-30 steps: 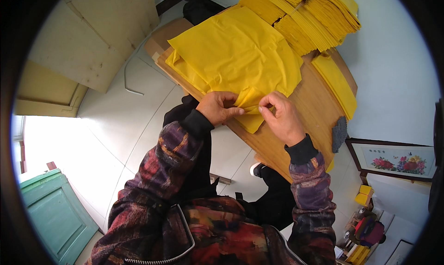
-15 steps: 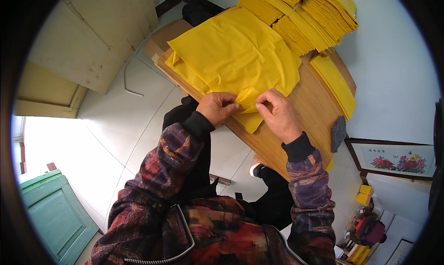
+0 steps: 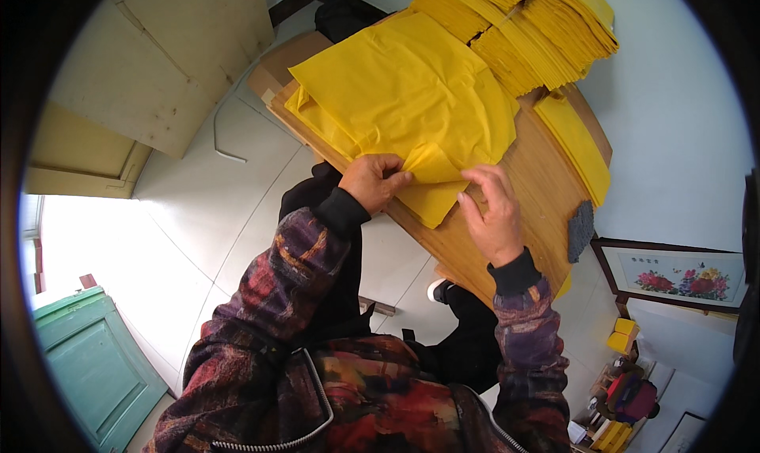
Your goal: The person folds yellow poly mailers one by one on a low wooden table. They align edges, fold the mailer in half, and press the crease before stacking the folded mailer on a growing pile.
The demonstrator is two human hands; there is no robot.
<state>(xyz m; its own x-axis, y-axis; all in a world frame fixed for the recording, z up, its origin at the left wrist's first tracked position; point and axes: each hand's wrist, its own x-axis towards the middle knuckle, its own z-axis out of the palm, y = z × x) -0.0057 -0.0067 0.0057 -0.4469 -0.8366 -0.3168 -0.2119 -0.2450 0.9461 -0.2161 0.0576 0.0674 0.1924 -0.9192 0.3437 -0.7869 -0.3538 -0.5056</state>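
Note:
A large yellow sheet of thin, cloth-like material (image 3: 396,81) lies creased on the wooden table, in more than one layer, and its near corner is folded and lifted. My left hand (image 3: 372,184) pinches that near edge between thumb and fingers, at the table's front edge. To the right of the fold is my right hand (image 3: 495,216), its thumb and forefinger apart with nothing visible between them. Its forefinger is close to the sheet's edge; whether it touches, I cannot tell.
Tall stacks of folded yellow sheets (image 3: 546,37) stand at the table's far end. A folded yellow strip (image 3: 574,144) and a dark grey cloth (image 3: 580,230) lie along the right side of the wooden table (image 3: 530,208). A framed flower picture (image 3: 673,272) leans near the wall.
My right hand has drawn right and slightly down from the fold, its thumb and forefinger parting. The near edge of the sheet is spread wider. My left hand keeps its pinch.

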